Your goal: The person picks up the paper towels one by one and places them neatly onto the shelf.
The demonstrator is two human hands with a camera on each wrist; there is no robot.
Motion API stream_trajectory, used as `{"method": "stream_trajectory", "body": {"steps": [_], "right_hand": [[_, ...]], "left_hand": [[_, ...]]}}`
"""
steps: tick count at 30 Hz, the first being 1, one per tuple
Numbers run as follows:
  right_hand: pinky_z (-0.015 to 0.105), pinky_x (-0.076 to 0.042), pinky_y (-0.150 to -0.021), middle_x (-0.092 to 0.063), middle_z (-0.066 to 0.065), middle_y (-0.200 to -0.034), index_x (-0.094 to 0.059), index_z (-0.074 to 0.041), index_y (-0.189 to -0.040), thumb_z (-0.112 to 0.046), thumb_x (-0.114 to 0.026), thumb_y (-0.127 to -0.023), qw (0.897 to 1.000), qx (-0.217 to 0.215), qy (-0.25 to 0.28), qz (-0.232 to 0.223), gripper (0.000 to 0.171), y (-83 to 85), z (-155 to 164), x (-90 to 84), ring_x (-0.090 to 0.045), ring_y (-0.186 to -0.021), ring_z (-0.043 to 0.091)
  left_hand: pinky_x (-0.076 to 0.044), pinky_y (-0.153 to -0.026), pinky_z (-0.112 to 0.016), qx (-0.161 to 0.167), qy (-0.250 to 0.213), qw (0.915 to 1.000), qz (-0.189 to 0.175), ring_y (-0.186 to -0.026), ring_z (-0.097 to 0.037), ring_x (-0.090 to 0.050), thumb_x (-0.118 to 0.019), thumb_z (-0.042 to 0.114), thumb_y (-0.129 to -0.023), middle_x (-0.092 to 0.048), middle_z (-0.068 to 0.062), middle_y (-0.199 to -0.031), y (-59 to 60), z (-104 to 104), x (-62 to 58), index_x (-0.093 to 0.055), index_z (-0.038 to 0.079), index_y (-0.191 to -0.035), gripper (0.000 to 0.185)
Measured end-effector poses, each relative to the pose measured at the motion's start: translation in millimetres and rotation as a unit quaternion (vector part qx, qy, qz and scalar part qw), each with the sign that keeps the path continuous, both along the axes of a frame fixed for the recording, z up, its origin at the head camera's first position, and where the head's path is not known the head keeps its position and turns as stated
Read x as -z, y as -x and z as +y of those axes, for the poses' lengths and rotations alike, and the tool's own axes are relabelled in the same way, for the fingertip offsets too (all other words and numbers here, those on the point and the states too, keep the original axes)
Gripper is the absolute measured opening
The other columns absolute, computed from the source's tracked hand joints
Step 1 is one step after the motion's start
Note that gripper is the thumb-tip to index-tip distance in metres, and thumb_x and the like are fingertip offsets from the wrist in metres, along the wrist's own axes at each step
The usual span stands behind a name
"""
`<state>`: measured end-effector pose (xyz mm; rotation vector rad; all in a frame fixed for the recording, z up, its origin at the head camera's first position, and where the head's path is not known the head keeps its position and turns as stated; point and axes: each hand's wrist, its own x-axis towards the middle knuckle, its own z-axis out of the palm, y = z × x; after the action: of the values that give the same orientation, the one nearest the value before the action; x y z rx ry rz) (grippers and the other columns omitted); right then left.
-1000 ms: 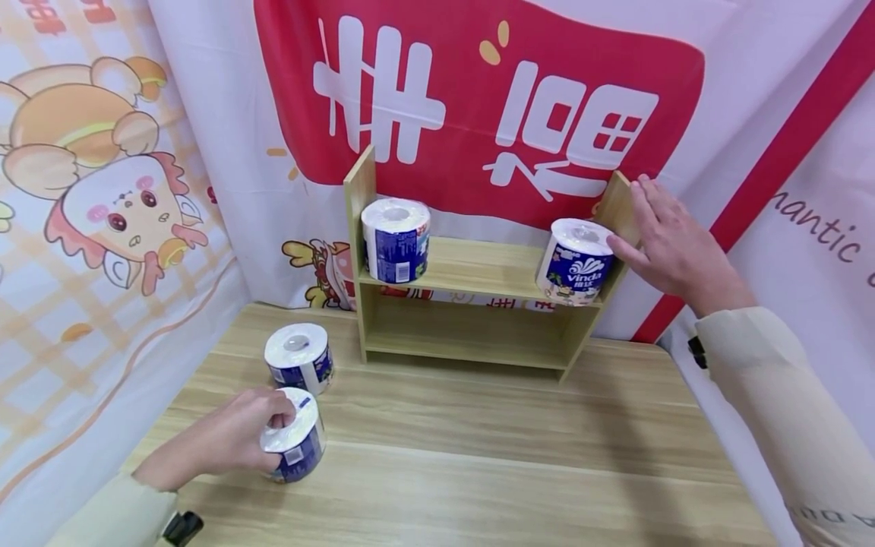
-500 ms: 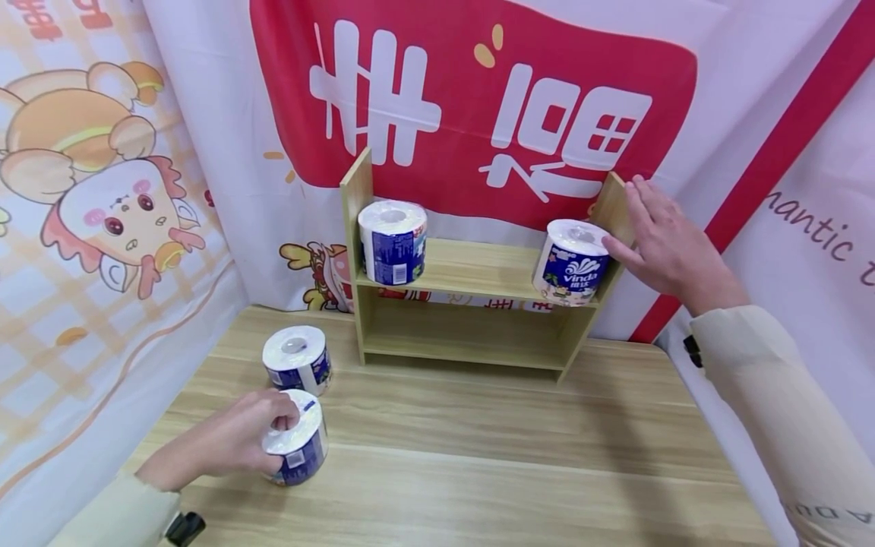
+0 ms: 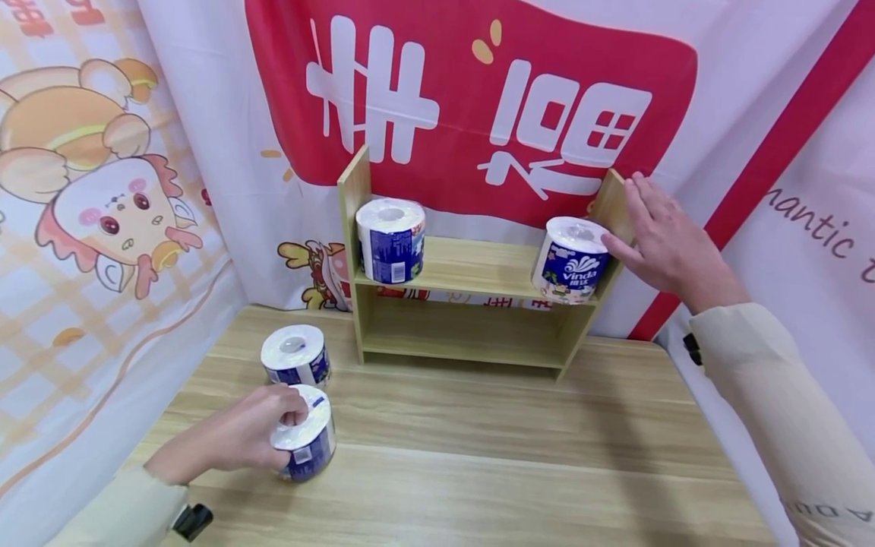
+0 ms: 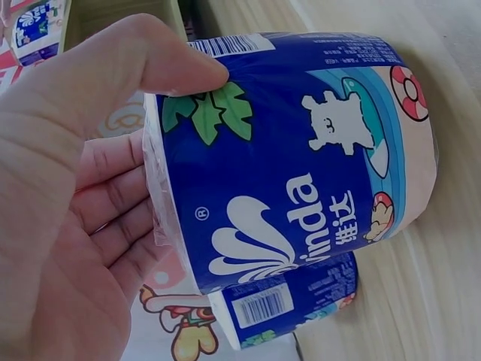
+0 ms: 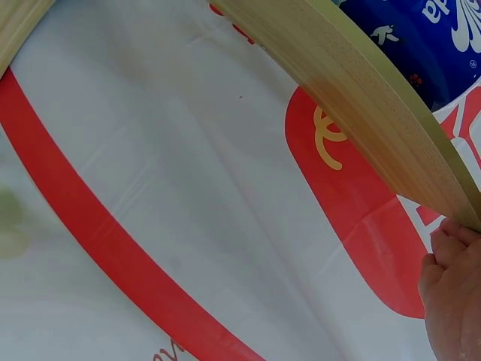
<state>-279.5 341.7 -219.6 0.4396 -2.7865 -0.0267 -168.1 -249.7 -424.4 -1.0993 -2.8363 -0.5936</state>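
My left hand (image 3: 249, 429) grips a toilet paper roll (image 3: 313, 454) by its top, fingers in the core and thumb pressed on the blue wrapper. In the left wrist view the roll (image 4: 301, 150) shows its Vinda label beside the thumb. My right hand (image 3: 666, 235) lies with straight fingers along the right side panel of a small wooden shelf (image 3: 481, 267), its thumb reaching over the front edge close to a roll (image 3: 573, 267) on the upper board. At that board's left end stands another roll (image 3: 393, 247). Against the side panel (image 5: 353, 98), the right fingertips show in the right wrist view.
Behind the held roll, a further toilet paper roll (image 3: 297, 372) stands upright on the wooden table (image 3: 506, 471). The shelf's lower board (image 3: 465, 327) is bare. Printed cloth (image 3: 225, 91) hangs at the back and along both sides.
My left hand and the roll in it have shifted slightly to the right. The right hand stays at the shelf's side panel, and the other rolls keep their places.
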Motion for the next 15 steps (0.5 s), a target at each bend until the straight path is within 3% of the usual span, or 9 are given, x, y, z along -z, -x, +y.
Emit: {"method": "stream_trajectory", "body": {"steps": [15], "right_hand": [[0.075,-0.030,-0.120,-0.001,0.019,-0.179,0.002,-0.010,-0.171,-0.058,-0.050,-0.103,1.000,-0.001,-0.002,0.004,0.097,0.0,0,-1.1,-0.010,-0.164,0.046]], "left_hand": [[-0.040,-0.065,-0.018,0.023,0.019,0.9994,0.014,-0.081,-0.003,-0.047,-0.086,0.015,-0.059,-0.051,0.017,-0.082,8.9,22,-13.3,-0.059,0.025,-0.086,0.039]]}}
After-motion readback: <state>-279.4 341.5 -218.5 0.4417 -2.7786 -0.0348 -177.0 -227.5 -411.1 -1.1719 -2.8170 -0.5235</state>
